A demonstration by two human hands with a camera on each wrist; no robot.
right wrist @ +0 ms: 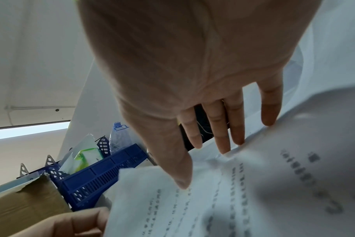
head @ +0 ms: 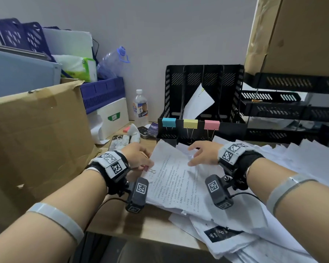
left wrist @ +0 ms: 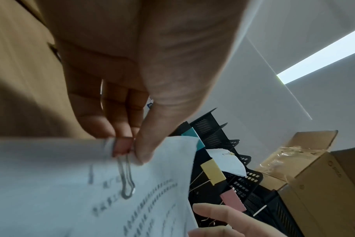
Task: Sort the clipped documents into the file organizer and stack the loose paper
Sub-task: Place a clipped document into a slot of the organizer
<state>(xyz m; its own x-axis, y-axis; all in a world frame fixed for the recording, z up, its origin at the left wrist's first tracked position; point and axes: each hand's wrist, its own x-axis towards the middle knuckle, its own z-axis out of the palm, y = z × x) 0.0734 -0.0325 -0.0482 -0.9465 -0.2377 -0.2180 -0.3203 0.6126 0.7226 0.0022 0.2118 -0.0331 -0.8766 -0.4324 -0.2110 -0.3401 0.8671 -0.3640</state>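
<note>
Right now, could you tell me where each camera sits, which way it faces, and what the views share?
Head: worn on the head, looks forward and down at the file organizer and both forearms.
Left wrist: looks along the left hand, which pinches the pink-clipped document.
Right wrist: looks along the right hand, fingers straight over the same document.
All three views share that document.

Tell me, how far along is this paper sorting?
Early on. One clipped document already stands in the black file organizer. The left hand pinches a pink-clipped document; the right hand rests open on it. Loose paper remains scattered, unstacked.
</note>
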